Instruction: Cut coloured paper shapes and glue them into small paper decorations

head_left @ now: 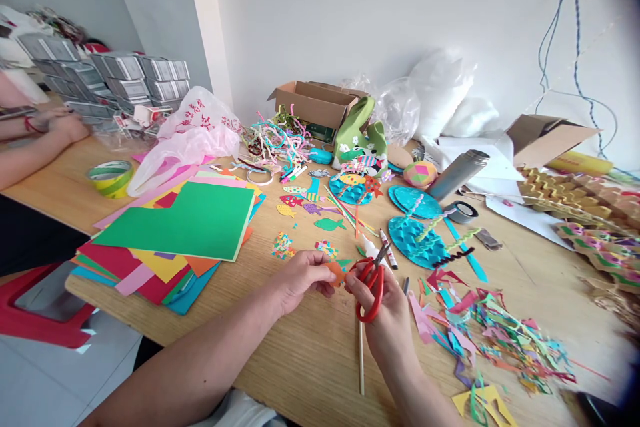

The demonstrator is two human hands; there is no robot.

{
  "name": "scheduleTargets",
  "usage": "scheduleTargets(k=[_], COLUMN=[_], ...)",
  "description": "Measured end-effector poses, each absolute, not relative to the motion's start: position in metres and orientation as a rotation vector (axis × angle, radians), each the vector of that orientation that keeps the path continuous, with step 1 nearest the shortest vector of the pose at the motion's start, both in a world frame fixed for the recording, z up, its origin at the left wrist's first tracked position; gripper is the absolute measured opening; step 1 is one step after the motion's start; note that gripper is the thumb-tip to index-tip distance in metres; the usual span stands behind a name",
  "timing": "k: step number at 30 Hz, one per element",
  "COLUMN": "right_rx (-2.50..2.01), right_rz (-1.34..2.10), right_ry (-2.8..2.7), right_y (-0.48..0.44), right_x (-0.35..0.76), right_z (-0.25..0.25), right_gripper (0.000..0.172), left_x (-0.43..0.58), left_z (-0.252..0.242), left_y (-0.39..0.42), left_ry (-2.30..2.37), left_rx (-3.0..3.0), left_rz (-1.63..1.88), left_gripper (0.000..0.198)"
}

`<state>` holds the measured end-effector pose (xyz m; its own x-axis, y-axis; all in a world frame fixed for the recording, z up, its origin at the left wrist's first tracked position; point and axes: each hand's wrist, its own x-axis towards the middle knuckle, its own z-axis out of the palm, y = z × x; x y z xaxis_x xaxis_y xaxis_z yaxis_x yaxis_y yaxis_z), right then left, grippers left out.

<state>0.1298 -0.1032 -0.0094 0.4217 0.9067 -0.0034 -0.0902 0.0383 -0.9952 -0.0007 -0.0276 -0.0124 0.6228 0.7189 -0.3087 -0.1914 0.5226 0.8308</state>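
Note:
My left hand pinches a small orange paper piece low over the near middle of the table. Close beside it, my right hand holds red-handled scissors, their blades pointing up and away from the paper. The fingertips of that hand are at the paper's right edge; whether they grip it too I cannot tell. Beyond the hands lie several paper fish, among them a green fish and a yellow fish. Small heaps of coloured paper bits sit just past my left hand.
Coloured paper sheets are stacked at left, near green-yellow tape. Paper scraps spread at right. Blue painted discs, a metal flask and pipe cleaners stand farther back. Another person's hands rest at far left.

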Motion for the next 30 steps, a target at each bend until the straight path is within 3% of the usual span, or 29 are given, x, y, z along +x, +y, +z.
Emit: scheduleTargets(k=[13, 24, 30], right_rx=[-1.308, -1.263, -1.177], right_rz=[0.926, 1.527, 1.670], right_ry=[-0.893, -1.182, -1.185], right_y=[-0.103, -0.102, -0.103], right_x=[0.128, 0.146, 0.149], right_z=[-0.005, 0.001, 0.007], right_gripper=[0.032, 0.043, 0.042], left_x=[0.000, -0.020, -0.027], left_z=[-0.014, -0.001, -0.001], left_y=[-0.027, -0.009, -0.001], left_ry=[0.647, 0.638, 0.625], left_rx=[0.772, 0.871, 0.954], left_rz=[0.611, 0.650, 0.566], left_gripper=[0.030, 0.030, 0.025])
